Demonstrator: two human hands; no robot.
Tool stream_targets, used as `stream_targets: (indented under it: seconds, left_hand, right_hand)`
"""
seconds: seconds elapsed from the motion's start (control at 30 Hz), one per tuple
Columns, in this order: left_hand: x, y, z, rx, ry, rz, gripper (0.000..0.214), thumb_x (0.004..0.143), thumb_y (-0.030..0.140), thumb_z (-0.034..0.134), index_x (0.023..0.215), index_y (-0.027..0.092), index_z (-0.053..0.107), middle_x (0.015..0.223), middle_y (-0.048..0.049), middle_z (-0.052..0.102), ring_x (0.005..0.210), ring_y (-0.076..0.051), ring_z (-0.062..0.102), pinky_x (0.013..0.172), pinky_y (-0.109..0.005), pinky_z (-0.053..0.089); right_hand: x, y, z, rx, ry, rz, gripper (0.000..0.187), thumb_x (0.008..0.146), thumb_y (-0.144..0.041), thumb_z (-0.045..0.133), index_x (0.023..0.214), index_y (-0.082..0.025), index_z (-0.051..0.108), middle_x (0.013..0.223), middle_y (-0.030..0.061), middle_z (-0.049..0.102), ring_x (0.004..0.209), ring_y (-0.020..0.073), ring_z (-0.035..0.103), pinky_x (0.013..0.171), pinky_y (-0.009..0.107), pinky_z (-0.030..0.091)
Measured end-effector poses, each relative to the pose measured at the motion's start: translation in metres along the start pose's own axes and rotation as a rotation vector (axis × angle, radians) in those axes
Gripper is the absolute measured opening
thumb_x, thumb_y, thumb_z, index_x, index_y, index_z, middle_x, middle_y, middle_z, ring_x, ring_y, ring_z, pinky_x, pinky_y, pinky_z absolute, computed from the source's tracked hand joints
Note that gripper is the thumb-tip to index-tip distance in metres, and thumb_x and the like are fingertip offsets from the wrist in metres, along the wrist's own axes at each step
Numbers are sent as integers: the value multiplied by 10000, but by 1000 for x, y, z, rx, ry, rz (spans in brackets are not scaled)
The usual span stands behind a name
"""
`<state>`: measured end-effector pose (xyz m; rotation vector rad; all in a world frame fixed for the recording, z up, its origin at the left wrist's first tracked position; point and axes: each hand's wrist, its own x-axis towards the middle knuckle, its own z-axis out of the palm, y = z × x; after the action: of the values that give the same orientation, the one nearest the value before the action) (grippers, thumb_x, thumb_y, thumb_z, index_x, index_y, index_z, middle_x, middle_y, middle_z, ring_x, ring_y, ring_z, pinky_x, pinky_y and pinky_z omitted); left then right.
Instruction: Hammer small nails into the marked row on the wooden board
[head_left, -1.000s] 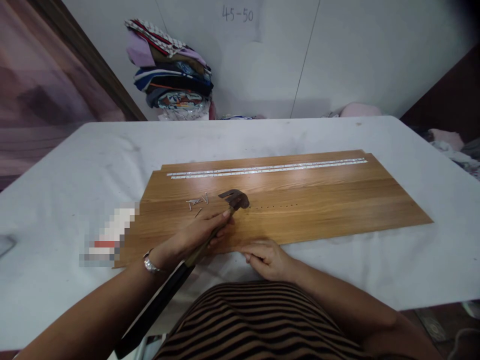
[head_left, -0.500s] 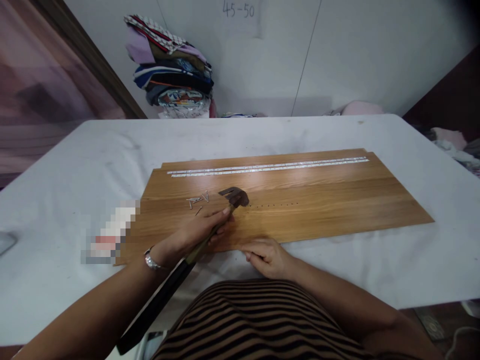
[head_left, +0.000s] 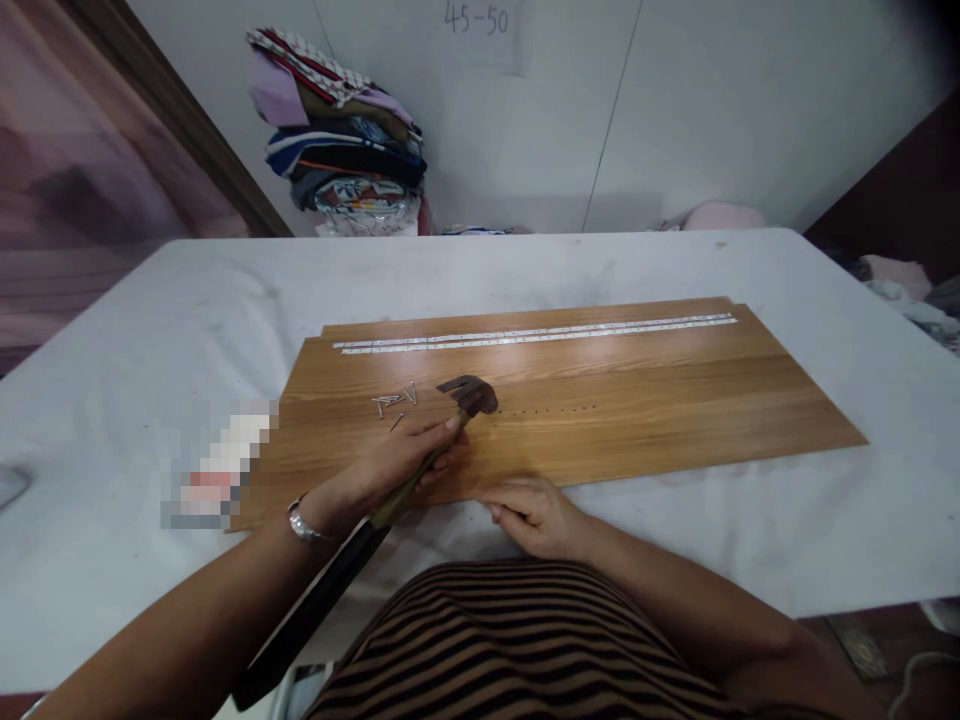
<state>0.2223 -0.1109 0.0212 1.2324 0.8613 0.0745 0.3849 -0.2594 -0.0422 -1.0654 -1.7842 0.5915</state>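
My left hand (head_left: 409,455) is closed around a claw hammer (head_left: 474,393), gripping its handle close below the head. The black end of the handle slants down toward my lap. The hammer head is over a wooden board (head_left: 637,370), at the left end of a row of small dark dots (head_left: 536,411), perhaps nail heads. Several loose nails (head_left: 390,400) lie on the board left of the head. At the board's near edge rests my right hand (head_left: 536,512), its fingers curled and closed on that edge.
Two white marked strips (head_left: 540,334) run along the board's far side. A pixelated item (head_left: 229,465) sits at its left edge. White cloth covers the table (head_left: 487,270). Folded clothes (head_left: 345,135) are stacked behind it, against the wall.
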Motion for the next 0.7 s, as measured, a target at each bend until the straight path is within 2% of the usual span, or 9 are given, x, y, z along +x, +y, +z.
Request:
stream_targets:
  seconds: [0.7]
  left_hand:
    - [2,-3,0,-23,-12,-21,447,816,607,574,886,166,588,585,44,410,422,-66,350,384,-205,211]
  right_hand:
    - [1,-2,-1,-16,5,-13,285,923,-113,414,1088,-142,645,732,45,650,677,136,595,651,242,499]
